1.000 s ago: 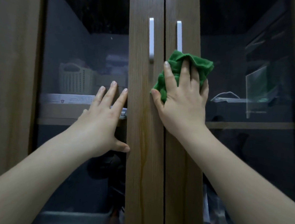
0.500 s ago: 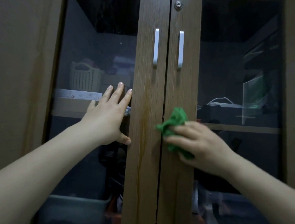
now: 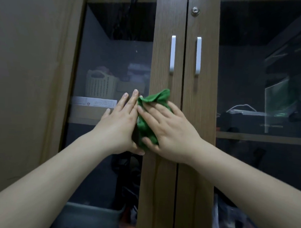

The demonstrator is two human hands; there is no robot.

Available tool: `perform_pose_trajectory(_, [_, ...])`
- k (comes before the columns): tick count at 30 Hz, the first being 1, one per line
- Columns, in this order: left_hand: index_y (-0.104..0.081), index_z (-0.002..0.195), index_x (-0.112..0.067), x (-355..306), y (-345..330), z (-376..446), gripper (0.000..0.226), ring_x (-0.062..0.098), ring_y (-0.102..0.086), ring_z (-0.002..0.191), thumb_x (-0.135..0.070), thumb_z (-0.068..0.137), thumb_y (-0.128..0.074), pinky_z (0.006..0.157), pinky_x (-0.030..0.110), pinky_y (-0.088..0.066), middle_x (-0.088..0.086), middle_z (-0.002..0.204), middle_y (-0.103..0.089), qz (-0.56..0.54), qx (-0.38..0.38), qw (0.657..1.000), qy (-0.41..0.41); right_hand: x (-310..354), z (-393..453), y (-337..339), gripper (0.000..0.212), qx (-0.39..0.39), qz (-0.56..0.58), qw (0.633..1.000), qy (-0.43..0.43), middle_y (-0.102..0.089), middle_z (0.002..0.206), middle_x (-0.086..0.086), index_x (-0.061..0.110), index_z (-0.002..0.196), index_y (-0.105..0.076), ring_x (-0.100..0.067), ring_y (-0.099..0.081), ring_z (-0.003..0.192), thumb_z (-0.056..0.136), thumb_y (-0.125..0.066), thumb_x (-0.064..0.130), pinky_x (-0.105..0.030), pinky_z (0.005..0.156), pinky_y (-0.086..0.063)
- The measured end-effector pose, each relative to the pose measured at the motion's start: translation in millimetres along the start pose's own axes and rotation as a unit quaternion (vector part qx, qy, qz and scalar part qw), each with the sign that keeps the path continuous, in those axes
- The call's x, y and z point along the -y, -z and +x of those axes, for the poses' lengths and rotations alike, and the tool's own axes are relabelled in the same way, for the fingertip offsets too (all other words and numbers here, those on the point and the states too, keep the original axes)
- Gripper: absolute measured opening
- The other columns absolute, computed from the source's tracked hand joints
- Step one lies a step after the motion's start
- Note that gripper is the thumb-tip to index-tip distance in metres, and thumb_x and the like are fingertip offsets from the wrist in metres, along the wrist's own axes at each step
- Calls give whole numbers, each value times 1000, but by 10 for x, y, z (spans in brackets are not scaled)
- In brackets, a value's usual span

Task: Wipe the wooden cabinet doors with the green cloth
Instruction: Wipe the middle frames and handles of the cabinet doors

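Two wooden cabinet doors with glass panes stand shut in front of me; the left door's wooden stile (image 3: 160, 191) and the right door's stile (image 3: 199, 98) meet at the centre. My right hand (image 3: 171, 130) presses the bunched green cloth (image 3: 145, 125) against the left stile, below the white handles (image 3: 172, 54). My left hand (image 3: 119, 124) lies flat, fingers spread, on the left door's glass and stile edge, touching the cloth's left side. Part of the cloth is hidden under my right palm.
Behind the left glass sit a white slotted basket (image 3: 100, 85) and boxes on a shelf. A round lock (image 3: 195, 10) sits on the right door. Behind the right glass lie a box and dark items (image 3: 244, 111). A plain wall (image 3: 27, 74) stands at left.
My right hand carried the cloth from beside the handles down the right stile, then left and up onto the left stile beside my left hand. The view has tilted upward; the left hand stayed put.
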State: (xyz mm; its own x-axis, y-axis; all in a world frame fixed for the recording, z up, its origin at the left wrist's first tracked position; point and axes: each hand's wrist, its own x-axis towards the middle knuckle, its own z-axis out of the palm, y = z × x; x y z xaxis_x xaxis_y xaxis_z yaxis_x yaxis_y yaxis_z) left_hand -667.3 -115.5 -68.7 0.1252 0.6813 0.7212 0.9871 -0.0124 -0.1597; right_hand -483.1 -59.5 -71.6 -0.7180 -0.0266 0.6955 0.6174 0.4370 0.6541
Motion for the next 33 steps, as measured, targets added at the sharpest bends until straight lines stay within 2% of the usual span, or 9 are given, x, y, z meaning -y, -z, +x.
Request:
perform_pose_trajectory(5, [31,149,-25,7,2,-7,158,18,29,146,-70,49,-82,120,56,-17,-10,152,45,20,0,1000,-3,-278,-457,17,66,57,-37,988,138,-37,159,0,31,155,-32,-20,-23,151,95,-44,55,-47,125,-9])
perform_pose_trajectory(11, [37,145,-26,-20,-94,16,162,20,32,145,-69,46,-85,119,54,-9,-10,149,49,31,-15,999,19,-450,-31,155,69,6,-67,994,-81,-35,160,-8,36,154,-33,-31,-23,151,90,-40,61,-55,122,-13])
perform_pose_trajectory(14, [37,145,-27,-32,-105,31,162,19,32,145,-68,46,-85,119,54,-10,-11,149,49,27,-18,999,25,-233,96,94,67,-26,-36,990,-134,-38,159,-9,32,153,-38,-30,-27,149,91,-40,58,-53,122,-16])
perform_pose_trajectory(16, [34,147,-27,-42,-92,19,160,18,30,146,-65,49,-87,118,55,-11,-12,151,47,18,-15,999,25,-18,-23,-6,64,-25,-17,995,-99,-41,156,-9,28,150,-41,-30,-29,148,92,-42,55,-52,122,-15])
perform_pose_trajectory(20, [29,149,-28,-31,-76,-6,148,17,27,147,-44,62,-88,120,57,-13,-13,154,42,5,-25,999,23,356,-615,-217,59,46,4,997,67,-41,155,-8,25,149,-41,-28,-27,149,96,-44,50,-52,124,-9])
perform_pose_trajectory(24, [29,150,-26,-52,-63,-20,157,18,27,147,-56,52,-90,119,54,-10,-11,154,41,20,-15,999,28,54,-926,-127,60,97,-25,982,160,-36,159,-4,32,153,-34,-23,-23,151,97,-42,53,-53,124,-5])
perform_pose_trajectory(26, [29,150,-26,-50,-61,-19,159,18,28,147,-59,49,-89,118,54,-10,-11,154,42,17,-13,999,27,-171,-892,-24,62,86,-48,987,123,-39,158,-5,33,153,-35,-24,-25,151,96,-43,55,-54,123,-9])
perform_pose_trajectory(29, [28,150,-26,-50,-65,-20,160,18,28,147,-60,47,-89,118,55,-11,-11,154,42,11,-13,999,29,-325,-642,64,67,47,-76,996,-15,-36,160,-9,33,155,-31,-29,-24,151,93,-41,58,-54,123,-12])
perform_pose_trajectory(33, [25,152,-27,-65,-84,-55,155,18,26,148,-59,51,-88,117,56,-16,-10,157,38,9,-20,999,37,-18,-337,-24,70,-6,-37,988,-153,-28,163,-12,30,156,-28,-28,-18,153,93,-38,58,-52,123,-9])
